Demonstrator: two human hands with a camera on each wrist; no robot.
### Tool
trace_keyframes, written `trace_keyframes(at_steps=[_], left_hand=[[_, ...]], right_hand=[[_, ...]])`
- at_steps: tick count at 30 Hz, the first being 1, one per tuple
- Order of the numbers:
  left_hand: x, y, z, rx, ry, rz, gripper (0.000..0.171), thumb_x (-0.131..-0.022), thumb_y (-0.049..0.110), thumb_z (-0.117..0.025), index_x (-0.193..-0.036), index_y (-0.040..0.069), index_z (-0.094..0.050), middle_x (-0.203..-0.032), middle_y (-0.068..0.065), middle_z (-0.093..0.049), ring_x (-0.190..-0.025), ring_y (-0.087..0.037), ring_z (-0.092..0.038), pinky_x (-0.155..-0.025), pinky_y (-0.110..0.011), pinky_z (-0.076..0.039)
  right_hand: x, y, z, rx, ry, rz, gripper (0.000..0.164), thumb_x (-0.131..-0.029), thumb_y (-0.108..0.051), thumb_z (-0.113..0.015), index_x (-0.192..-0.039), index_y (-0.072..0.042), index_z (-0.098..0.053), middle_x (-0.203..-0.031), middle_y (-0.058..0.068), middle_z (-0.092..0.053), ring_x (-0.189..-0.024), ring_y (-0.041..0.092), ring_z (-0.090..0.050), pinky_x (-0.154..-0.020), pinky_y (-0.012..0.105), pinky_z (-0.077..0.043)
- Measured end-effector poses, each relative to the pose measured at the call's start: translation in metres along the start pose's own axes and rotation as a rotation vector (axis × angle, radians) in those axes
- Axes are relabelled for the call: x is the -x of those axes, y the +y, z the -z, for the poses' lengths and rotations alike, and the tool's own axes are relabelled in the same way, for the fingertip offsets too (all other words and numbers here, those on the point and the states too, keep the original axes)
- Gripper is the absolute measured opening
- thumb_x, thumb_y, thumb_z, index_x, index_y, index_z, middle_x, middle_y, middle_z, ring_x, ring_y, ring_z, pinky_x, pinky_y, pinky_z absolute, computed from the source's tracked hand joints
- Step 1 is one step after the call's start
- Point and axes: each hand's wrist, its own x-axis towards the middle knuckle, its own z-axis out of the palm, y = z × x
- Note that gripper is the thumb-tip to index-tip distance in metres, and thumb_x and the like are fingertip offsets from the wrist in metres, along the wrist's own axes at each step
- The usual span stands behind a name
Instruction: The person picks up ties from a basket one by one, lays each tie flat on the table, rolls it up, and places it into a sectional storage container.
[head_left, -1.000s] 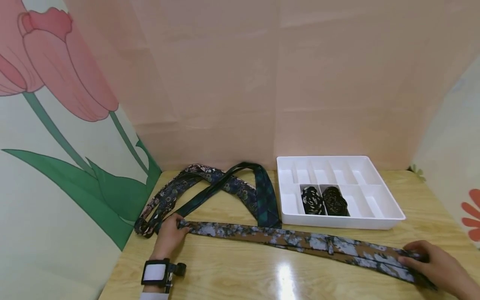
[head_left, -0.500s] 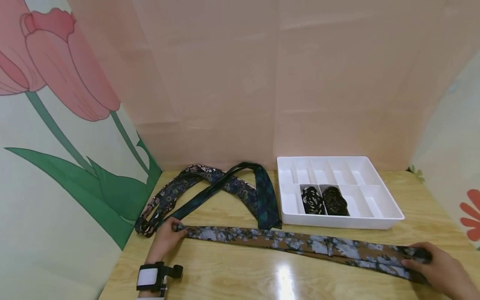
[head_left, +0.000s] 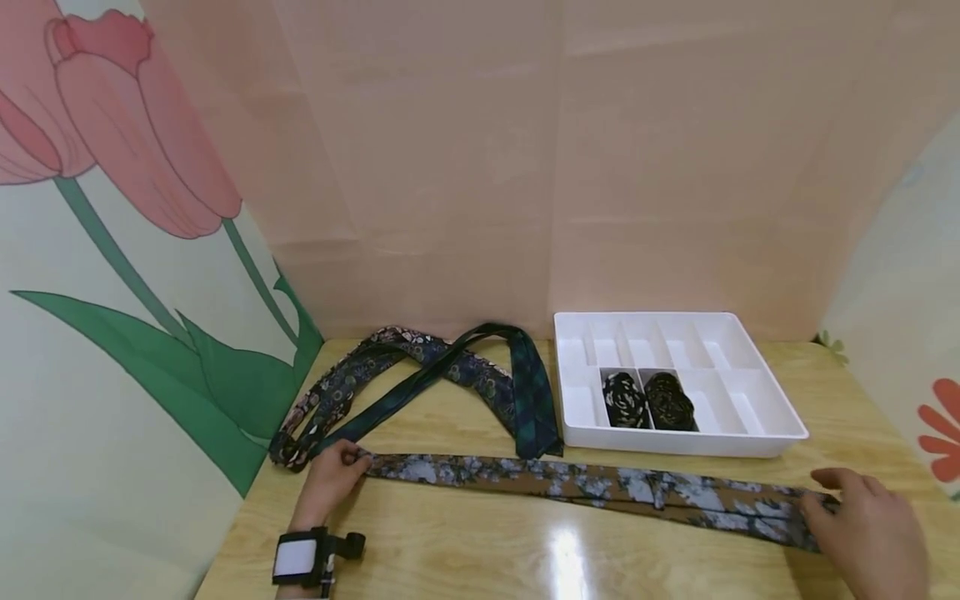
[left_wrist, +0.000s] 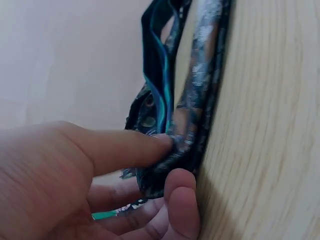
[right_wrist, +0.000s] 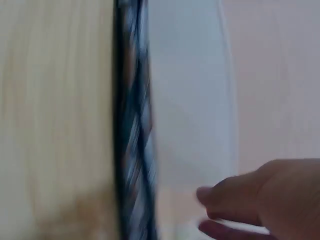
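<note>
A brown necktie (head_left: pixel 525 479) with grey-blue flowers lies stretched across the front of the table, its layers lying lengthwise together. My left hand (head_left: pixel 330 479) pinches its left end; the left wrist view shows the thumb on top of the folded end (left_wrist: pixel 182 135) and fingertips below. At the other end is my right hand (head_left: pixel 870 525), which hides the tip of the tie. In the blurred right wrist view, the fingers of this hand (right_wrist: pixel 265 200) are extended beside the tie (right_wrist: pixel 135 125), with a gap between them.
Behind the tie lie a dark green necktie (head_left: pixel 534 392) and dark floral neckties (head_left: pixel 337 387), overlapping. A white divided tray (head_left: pixel 682 443) stands at back right, with two rolled dark neckties, one patterned white (head_left: pixel 624 400) and one olive (head_left: pixel 667 402), in adjoining front compartments.
The right hand has shifted left along the tie's right end and its fingers have loosened. The left hand has come slightly towards the front, still pinching the left end.
</note>
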Motion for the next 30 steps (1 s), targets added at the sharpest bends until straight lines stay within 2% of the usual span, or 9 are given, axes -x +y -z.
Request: trace_keyframes(at_steps=[2,4,7,8,13,18,22,26,30], left_hand=[[0.001,0.002,0.0,0.001,0.011,-0.004,0.026,-0.1,0.016,-0.073,-0.113,-0.005,-0.064,-0.09,-0.013,-0.064,-0.074,-0.019,-0.058,-0.065,-0.033,-0.048],[0.001,0.002,0.0,0.025,0.016,-0.007,0.025,-0.101,0.014,-0.072,-0.113,-0.006,-0.062,-0.089,-0.013,-0.064,-0.071,-0.018,-0.06,-0.064,-0.033,-0.05],[0.001,0.003,0.0,0.073,0.012,0.005,0.024,-0.102,0.009,-0.068,-0.117,-0.009,-0.062,-0.089,-0.014,-0.065,-0.069,-0.017,-0.065,-0.062,-0.033,-0.054],[0.0,0.003,0.0,0.079,0.012,0.011,0.024,-0.103,0.009,-0.067,-0.119,-0.01,-0.062,-0.089,-0.015,-0.065,-0.068,-0.017,-0.066,-0.061,-0.033,-0.054],[-0.001,0.003,0.001,-0.018,0.047,0.03,0.029,-0.101,0.014,-0.071,-0.114,-0.01,-0.062,-0.091,-0.015,-0.062,-0.076,-0.022,-0.059,-0.065,-0.033,-0.048],[-0.001,-0.001,0.001,-0.03,0.067,0.03,0.028,-0.1,0.014,-0.072,-0.108,-0.008,-0.059,-0.093,-0.017,-0.061,-0.079,-0.025,-0.057,-0.066,-0.035,-0.047],[-0.001,-0.004,0.001,-0.044,0.083,0.024,0.032,-0.098,0.015,-0.073,-0.111,-0.01,-0.058,-0.096,-0.019,-0.06,-0.082,-0.027,-0.056,-0.069,-0.038,-0.048],[-0.001,-0.006,0.0,-0.056,0.079,0.026,0.037,-0.097,0.02,-0.077,-0.111,-0.008,-0.057,-0.092,-0.016,-0.057,-0.079,-0.026,-0.054,-0.068,-0.037,-0.045],[-0.002,-0.005,-0.003,-0.058,0.097,0.022,0.037,-0.095,0.02,-0.079,-0.105,-0.004,-0.053,-0.084,-0.012,-0.052,-0.072,-0.024,-0.051,-0.063,-0.035,-0.041]], right_hand=[[0.009,-0.027,0.006,-0.082,-0.03,0.13,0.026,-0.096,-0.019,-0.075,-0.109,0.003,-0.072,-0.1,0.022,-0.074,-0.081,0.032,-0.066,-0.067,0.043,-0.051],[0.019,-0.056,0.01,-0.156,-0.111,0.255,0.015,-0.098,-0.021,-0.075,-0.103,-0.007,-0.076,-0.09,0.007,-0.077,-0.072,0.015,-0.065,-0.058,0.031,-0.046],[0.037,-0.105,0.006,-0.21,-0.185,0.447,0.002,-0.096,-0.02,-0.078,-0.095,-0.019,-0.076,-0.083,-0.009,-0.074,-0.07,0.001,-0.06,-0.059,0.027,-0.047],[0.043,-0.12,0.003,-0.22,-0.183,0.507,0.007,-0.095,-0.02,-0.08,-0.093,-0.024,-0.075,-0.08,-0.013,-0.071,-0.068,-0.002,-0.057,-0.059,0.026,-0.047],[0.067,-0.192,-0.015,-0.287,-0.276,0.752,0.011,-0.092,-0.022,-0.082,-0.089,-0.029,-0.074,-0.078,-0.021,-0.068,-0.069,-0.009,-0.056,-0.061,0.022,-0.05],[0.079,-0.25,-0.04,-0.334,-0.352,0.892,0.006,-0.094,-0.02,-0.08,-0.091,-0.023,-0.076,-0.079,-0.018,-0.069,-0.069,-0.006,-0.057,-0.06,0.021,-0.049],[0.084,-0.289,-0.063,-0.352,-0.387,0.922,0.006,-0.096,-0.022,-0.08,-0.099,-0.022,-0.075,-0.086,-0.015,-0.068,-0.073,-0.004,-0.057,-0.062,0.022,-0.049],[0.085,-0.317,-0.08,-0.311,-0.39,0.932,0.026,-0.098,-0.027,-0.079,-0.122,-0.021,-0.072,-0.097,-0.01,-0.063,-0.073,-0.001,-0.053,-0.06,0.023,-0.045],[0.086,-0.333,-0.091,-0.246,-0.384,0.98,0.044,-0.1,-0.03,-0.076,-0.142,-0.021,-0.067,-0.103,-0.004,-0.059,-0.07,0.003,-0.047,-0.057,0.023,-0.04]])
